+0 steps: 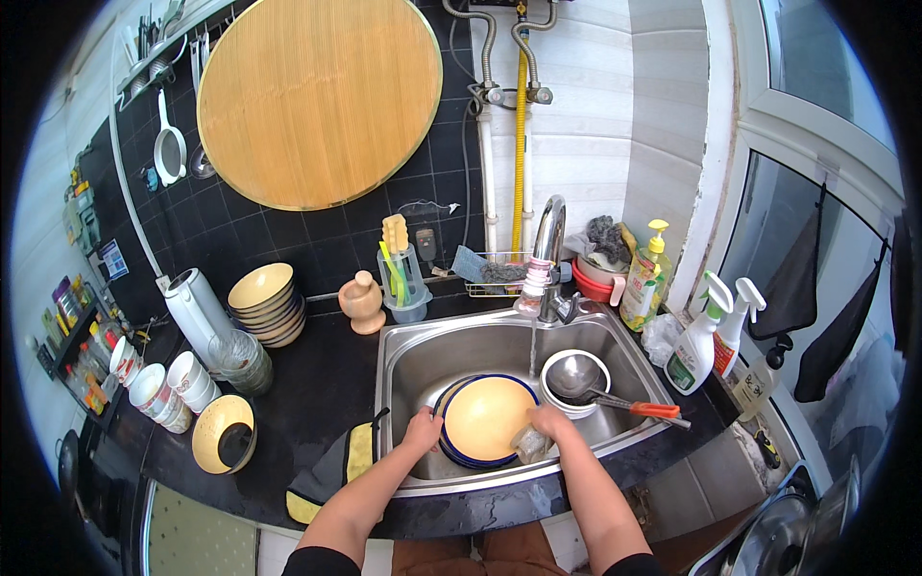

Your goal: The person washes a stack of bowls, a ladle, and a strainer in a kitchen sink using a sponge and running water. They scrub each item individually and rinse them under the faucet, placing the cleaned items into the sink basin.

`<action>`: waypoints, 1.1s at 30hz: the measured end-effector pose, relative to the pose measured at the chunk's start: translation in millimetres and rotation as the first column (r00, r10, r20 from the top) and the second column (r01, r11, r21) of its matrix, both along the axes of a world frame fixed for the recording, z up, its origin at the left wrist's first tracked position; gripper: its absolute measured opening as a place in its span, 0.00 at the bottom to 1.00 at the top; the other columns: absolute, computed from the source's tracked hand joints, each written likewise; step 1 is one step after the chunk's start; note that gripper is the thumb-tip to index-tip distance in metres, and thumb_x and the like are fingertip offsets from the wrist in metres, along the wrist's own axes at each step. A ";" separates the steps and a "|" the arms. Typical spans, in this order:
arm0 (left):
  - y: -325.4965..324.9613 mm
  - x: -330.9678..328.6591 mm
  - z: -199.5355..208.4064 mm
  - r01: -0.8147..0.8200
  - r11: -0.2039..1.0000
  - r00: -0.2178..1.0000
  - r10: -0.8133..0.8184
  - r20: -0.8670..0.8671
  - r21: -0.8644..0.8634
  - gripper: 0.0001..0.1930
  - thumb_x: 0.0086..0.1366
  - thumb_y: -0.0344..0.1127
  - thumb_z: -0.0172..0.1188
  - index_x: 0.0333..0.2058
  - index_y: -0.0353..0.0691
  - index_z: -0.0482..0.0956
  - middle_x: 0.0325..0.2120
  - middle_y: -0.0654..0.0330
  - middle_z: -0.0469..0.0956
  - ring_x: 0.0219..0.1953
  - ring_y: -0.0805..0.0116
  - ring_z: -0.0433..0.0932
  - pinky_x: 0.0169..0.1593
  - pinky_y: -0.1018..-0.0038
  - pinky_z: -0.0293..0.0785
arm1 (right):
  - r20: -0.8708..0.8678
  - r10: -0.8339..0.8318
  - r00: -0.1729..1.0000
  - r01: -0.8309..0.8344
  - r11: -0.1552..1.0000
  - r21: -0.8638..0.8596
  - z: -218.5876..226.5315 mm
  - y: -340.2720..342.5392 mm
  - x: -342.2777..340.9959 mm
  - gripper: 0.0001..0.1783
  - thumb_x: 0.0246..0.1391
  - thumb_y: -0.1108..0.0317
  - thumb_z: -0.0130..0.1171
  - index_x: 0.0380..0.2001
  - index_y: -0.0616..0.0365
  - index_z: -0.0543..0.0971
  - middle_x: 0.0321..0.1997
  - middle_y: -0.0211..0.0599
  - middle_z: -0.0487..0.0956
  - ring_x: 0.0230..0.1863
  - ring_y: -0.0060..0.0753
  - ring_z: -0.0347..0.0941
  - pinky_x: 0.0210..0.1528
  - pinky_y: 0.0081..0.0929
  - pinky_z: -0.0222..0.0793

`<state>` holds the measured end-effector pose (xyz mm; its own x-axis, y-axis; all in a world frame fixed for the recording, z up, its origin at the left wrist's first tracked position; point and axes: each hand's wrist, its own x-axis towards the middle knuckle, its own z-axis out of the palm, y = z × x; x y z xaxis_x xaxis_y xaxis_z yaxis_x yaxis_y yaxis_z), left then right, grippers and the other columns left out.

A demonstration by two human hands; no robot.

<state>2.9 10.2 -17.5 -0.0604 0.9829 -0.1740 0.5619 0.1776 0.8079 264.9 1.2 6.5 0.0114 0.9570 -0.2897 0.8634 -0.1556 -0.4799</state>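
A yellow plate with a dark blue rim (pixel 492 418) lies in the steel sink (pixel 403 360), over at least one similar dish whose edge shows beneath it. My left hand (pixel 423 429) is closed on the plate's left edge. On the opposite edge, my right hand (pixel 550 420) grips the rim. Just below its fingers sits a pale, translucent, crumpled-looking thing (pixel 531 444); I cannot tell whether the hand touches it. Water runs from the faucet (pixel 551 235) behind the plate. Right of it, white bowls (pixel 574 408) hold a metal ladle with an orange handle (pixel 656 410).
A yellow and grey cloth (pixel 360 451) hangs near the sink's left rim. Stacked bowls (pixel 262 288), paper cups (pixel 154 389) and a wooden mortar (pixel 362 302) stand on the left counter. Spray bottles (pixel 693 350) and a dish soap bottle (pixel 643 278) line the right side.
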 end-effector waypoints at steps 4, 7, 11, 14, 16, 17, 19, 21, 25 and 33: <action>-2.1 4.0 10.8 -0.012 0.999 0.999 0.010 -0.042 -0.050 0.20 0.60 0.40 0.44 0.43 0.28 0.66 0.34 0.44 0.74 0.25 0.52 0.77 0.19 0.68 0.76 | -0.047 -0.076 0.996 0.074 0.996 -0.043 -7.9 4.4 2.0 0.22 0.47 0.59 0.39 0.36 0.64 0.76 0.45 0.54 0.71 0.49 0.51 0.66 0.50 0.38 0.61; 7.7 -1.7 -5.9 -0.023 0.995 1.000 0.022 -0.013 -0.093 0.20 0.62 0.42 0.41 0.41 0.28 0.67 0.33 0.45 0.74 0.25 0.53 0.77 0.18 0.67 0.76 | -0.093 -0.090 0.992 0.090 0.996 0.000 -17.4 10.4 2.9 0.22 0.45 0.58 0.41 0.34 0.63 0.77 0.42 0.53 0.72 0.47 0.52 0.67 0.48 0.37 0.62; 9.8 -2.9 -14.4 -0.070 0.987 0.997 0.073 0.018 -0.141 0.19 0.62 0.43 0.41 0.38 0.28 0.68 0.29 0.45 0.74 0.21 0.56 0.76 0.17 0.66 0.75 | -0.161 -0.053 0.985 0.078 0.985 0.153 -20.7 11.0 6.5 0.20 0.42 0.60 0.48 0.31 0.67 0.77 0.36 0.53 0.75 0.40 0.52 0.71 0.43 0.36 0.66; 1.4 4.7 6.3 -0.080 0.978 0.997 0.080 -0.005 -0.190 0.17 0.61 0.40 0.42 0.37 0.29 0.68 0.25 0.46 0.74 0.17 0.58 0.75 0.17 0.66 0.75 | -0.608 -0.240 0.756 0.350 0.934 0.067 -50.5 25.8 15.2 0.18 0.39 0.65 0.56 0.28 0.74 0.76 0.30 0.50 0.77 0.30 0.39 0.74 0.34 0.29 0.67; -4.8 6.0 17.8 -0.091 0.980 0.995 0.095 0.011 -0.176 0.15 0.59 0.37 0.44 0.37 0.28 0.68 0.23 0.46 0.74 0.16 0.59 0.75 0.17 0.67 0.75 | -0.699 -0.280 0.658 0.387 0.922 -0.006 -49.9 26.6 17.8 0.16 0.39 0.68 0.56 0.27 0.74 0.76 0.28 0.46 0.77 0.28 0.34 0.73 0.31 0.28 0.67; -3.9 4.7 15.4 -0.080 0.978 0.997 0.081 -0.003 -0.194 0.14 0.57 0.34 0.45 0.37 0.28 0.67 0.23 0.46 0.74 0.17 0.59 0.75 0.17 0.66 0.75 | -0.740 -0.299 0.603 0.400 0.916 -0.044 -45.3 25.8 16.7 0.15 0.38 0.69 0.56 0.26 0.75 0.76 0.27 0.44 0.77 0.26 0.31 0.73 0.30 0.27 0.67; 0.7 3.4 8.6 -0.053 0.972 0.998 0.047 -0.030 -0.230 0.13 0.54 0.29 0.46 0.38 0.28 0.66 0.22 0.46 0.74 0.17 0.60 0.76 0.18 0.66 0.76 | -0.598 -0.325 0.732 0.406 0.914 0.001 -36.9 21.1 14.2 0.16 0.36 0.68 0.56 0.26 0.75 0.76 0.26 0.46 0.77 0.27 0.34 0.73 0.29 0.29 0.67; 0.1 3.4 4.7 0.011 0.945 0.999 -0.026 -0.040 -0.327 0.14 0.51 0.25 0.46 0.38 0.26 0.65 0.21 0.45 0.74 0.18 0.59 0.77 0.18 0.65 0.76 | -0.497 -0.333 0.801 0.402 0.915 0.034 -33.1 18.6 10.9 0.17 0.35 0.68 0.55 0.25 0.76 0.76 0.26 0.46 0.77 0.27 0.35 0.74 0.29 0.29 0.66; -5.6 17.9 2.9 -0.014 0.930 0.999 0.031 0.042 -0.366 0.13 0.49 0.20 0.46 0.36 0.21 0.64 0.20 0.43 0.75 0.18 0.56 0.77 0.17 0.65 0.75 | -0.566 -0.326 0.757 0.413 0.910 0.029 -32.4 17.2 11.3 0.19 0.33 0.65 0.55 0.25 0.75 0.76 0.26 0.52 0.77 0.28 0.40 0.75 0.32 0.30 0.67; 3.5 18.0 8.2 -0.035 0.977 0.991 0.061 0.119 -0.208 0.11 0.53 0.21 0.47 0.36 0.20 0.63 0.19 0.44 0.74 0.14 0.57 0.75 0.13 0.66 0.74 | -0.760 -0.297 0.578 0.402 0.914 -0.051 -39.4 22.1 12.3 0.11 0.35 0.73 0.55 0.22 0.73 0.76 0.22 0.42 0.76 0.21 0.32 0.72 0.24 0.26 0.65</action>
